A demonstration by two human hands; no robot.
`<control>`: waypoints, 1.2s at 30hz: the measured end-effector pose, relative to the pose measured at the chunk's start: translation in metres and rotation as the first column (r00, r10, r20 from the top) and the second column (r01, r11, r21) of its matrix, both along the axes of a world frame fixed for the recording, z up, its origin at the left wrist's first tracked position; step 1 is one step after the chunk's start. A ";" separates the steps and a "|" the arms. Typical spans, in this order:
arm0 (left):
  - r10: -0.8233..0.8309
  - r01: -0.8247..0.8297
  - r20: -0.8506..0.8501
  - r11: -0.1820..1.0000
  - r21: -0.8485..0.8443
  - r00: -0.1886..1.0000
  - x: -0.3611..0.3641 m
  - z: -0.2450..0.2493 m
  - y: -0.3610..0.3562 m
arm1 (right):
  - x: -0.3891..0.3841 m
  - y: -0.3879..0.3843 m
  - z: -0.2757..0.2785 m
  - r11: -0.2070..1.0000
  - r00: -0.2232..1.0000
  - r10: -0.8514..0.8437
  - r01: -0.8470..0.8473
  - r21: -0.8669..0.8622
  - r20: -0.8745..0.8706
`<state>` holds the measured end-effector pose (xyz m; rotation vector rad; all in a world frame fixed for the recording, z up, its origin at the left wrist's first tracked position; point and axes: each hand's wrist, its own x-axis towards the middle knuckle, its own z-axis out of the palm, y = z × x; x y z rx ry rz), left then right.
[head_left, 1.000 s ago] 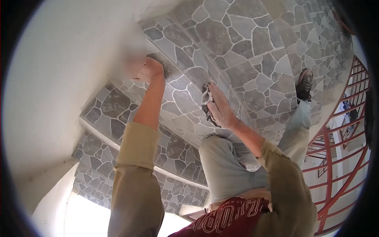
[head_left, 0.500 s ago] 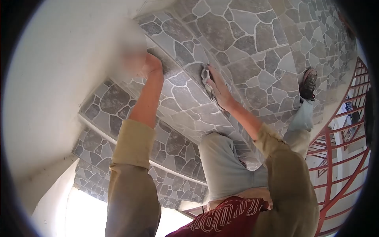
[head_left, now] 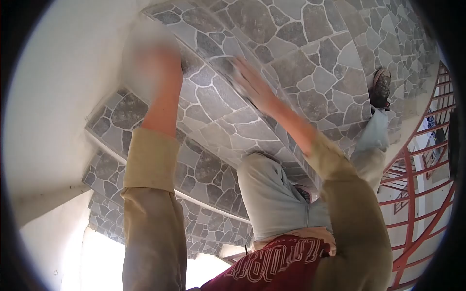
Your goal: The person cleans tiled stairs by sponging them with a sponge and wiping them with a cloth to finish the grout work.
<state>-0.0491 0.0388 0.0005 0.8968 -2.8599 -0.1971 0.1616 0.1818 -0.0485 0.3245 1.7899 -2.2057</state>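
My right hand [head_left: 259,92] presses a grey rag [head_left: 238,83] against the edge of a stone-patterned step [head_left: 213,92]. Fingers stretch along the edge, and both hand and rag are smeared by motion. Up at the left, my left hand [head_left: 160,58] is by the white wall, near the inner end of the same step. A blurred patch covers it, so its fingers and anything in them are hidden.
More stone-patterned steps [head_left: 208,169] descend toward the lower left. A white wall [head_left: 63,97] rises along the left. At the right stands a red metal railing [head_left: 407,194]. My bent knee [head_left: 259,169] and shoe [head_left: 381,89] rest on the stairs.
My right hand and the rag have slid up and left along the step edge. My left hand has shifted slightly left, and the view has moved a little.
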 end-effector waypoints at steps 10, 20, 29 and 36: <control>-0.381 0.381 0.014 0.924 -0.042 0.925 0.063 0.004 -0.024 | 0.006 -0.015 -0.021 0.863 0.885 0.198 0.047 0.503 -0.422; -0.388 0.388 -0.068 0.922 -0.014 0.919 0.065 0.006 -0.026 | -0.065 -0.023 0.016 0.985 0.942 -0.108 0.145 0.093 -0.318; -0.358 0.365 -0.086 0.928 0.076 0.930 0.068 0.016 -0.021 | 0.150 0.014 0.050 0.946 0.984 0.162 -0.177 0.273 0.076; -0.349 0.353 -0.054 0.932 0.084 0.936 0.066 0.013 -0.026 | -0.220 -0.040 0.043 0.901 0.954 0.292 -0.250 0.355 -0.070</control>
